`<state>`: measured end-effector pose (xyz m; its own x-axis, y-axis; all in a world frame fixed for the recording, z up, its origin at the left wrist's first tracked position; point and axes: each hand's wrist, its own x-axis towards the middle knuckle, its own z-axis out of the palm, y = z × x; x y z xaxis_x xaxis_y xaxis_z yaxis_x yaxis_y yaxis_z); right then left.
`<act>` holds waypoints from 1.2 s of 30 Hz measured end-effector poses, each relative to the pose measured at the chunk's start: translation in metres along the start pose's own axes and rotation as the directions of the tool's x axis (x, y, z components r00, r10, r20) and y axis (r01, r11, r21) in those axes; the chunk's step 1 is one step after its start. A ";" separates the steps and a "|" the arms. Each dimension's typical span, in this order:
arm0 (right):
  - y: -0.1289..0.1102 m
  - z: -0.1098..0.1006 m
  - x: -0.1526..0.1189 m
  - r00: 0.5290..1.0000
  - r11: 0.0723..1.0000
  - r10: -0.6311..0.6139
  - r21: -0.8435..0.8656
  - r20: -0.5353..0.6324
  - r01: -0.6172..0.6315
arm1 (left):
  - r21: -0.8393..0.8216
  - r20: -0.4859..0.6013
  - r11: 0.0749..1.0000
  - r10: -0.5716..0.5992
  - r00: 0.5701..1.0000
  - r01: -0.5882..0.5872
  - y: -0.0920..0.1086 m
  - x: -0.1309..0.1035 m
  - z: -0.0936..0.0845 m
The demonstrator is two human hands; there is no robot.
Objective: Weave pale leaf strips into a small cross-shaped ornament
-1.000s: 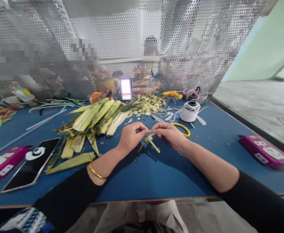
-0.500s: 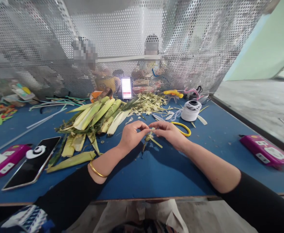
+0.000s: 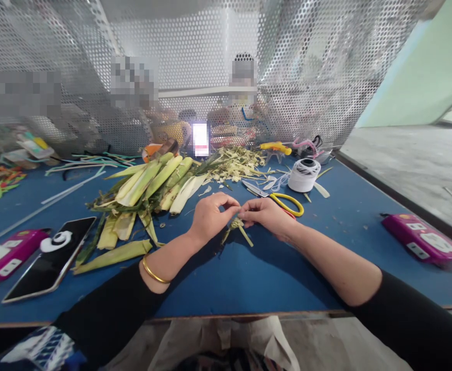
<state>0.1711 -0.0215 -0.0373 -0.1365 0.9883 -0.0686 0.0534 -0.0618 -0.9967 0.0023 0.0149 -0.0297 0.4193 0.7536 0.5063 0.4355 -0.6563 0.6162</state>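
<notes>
Over the middle of the blue table, my left hand and my right hand meet at the fingertips. Both are closed in a pinch on a small knotted piece of corn husk. One pale strip of it sticks out down to the right, and a darker, ragged end hangs to the left. The exact grip points are hidden behind the fingers. Just beyond my right hand lie scissors with yellow handles, partly covered by that hand. A heap of green corn husks is to the left of my left hand.
A white spool of thread stands behind the scissors. Husk scraps are piled at the back. A phone lies front left; magenta cases sit at both sides. Behind the table rises a perforated metal screen, with people beyond it.
My right hand has shifted slightly left and down, its fingers more curled, uncovering more of the scissors. The husk piece has tilted, its pale strip now pointing more steeply down. My left hand stays about in place.
</notes>
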 end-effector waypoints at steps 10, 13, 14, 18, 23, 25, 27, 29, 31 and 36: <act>-0.006 -0.001 0.001 0.973 0.985 -0.106 0.111 -0.203 0.131 | -0.464 0.237 0.694 -0.502 0.832 0.551 0.008 -0.001 0.002; -0.005 0.002 0.000 0.975 0.984 -0.126 0.102 -0.184 0.146 | -0.479 0.410 0.618 -0.471 0.782 0.623 0.014 -0.004 0.004; -0.005 0.002 0.001 0.976 0.985 -0.123 0.099 -0.182 0.142 | -0.482 0.417 0.605 -0.478 0.773 0.634 0.014 -0.005 0.004; 0.001 -0.007 0.006 0.961 0.990 -0.074 0.098 -0.265 0.104 | -0.469 0.382 0.569 -0.559 0.736 0.676 0.013 -0.003 0.002; 0.002 -0.023 0.010 0.812 0.977 -0.211 -0.140 -0.545 0.160 | -0.438 0.335 0.579 -0.605 0.723 0.687 0.013 0.001 -0.003; -0.002 -0.023 0.007 0.781 0.882 -0.434 -0.387 -0.448 0.268 | -0.426 0.333 0.597 -0.595 0.732 0.679 0.014 0.001 -0.004; -0.007 -0.020 0.003 0.815 0.742 -0.548 -0.558 -0.188 0.370 | -0.424 0.336 0.617 -0.572 0.748 0.663 0.014 0.000 -0.005; -0.009 -0.015 0.000 0.854 0.648 -0.520 -0.641 0.025 0.412 | -0.430 0.344 0.636 -0.540 0.768 0.641 0.015 0.000 -0.006; -0.007 -0.012 -0.001 0.873 0.599 -0.476 -0.689 0.102 0.408 | -0.439 0.357 0.644 -0.515 0.779 0.627 0.014 -0.001 -0.005; -0.003 -0.009 0.001 0.847 0.501 -0.508 -0.745 0.159 0.440 | -0.429 0.346 0.676 -0.489 0.801 0.599 0.013 -0.002 -0.003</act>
<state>0.1801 -0.0192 -0.0340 -0.2998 0.8459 0.4412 0.7038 0.5083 -0.4962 0.0048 0.0048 -0.0205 0.3986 0.9111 -0.1050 0.2039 0.0237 0.9787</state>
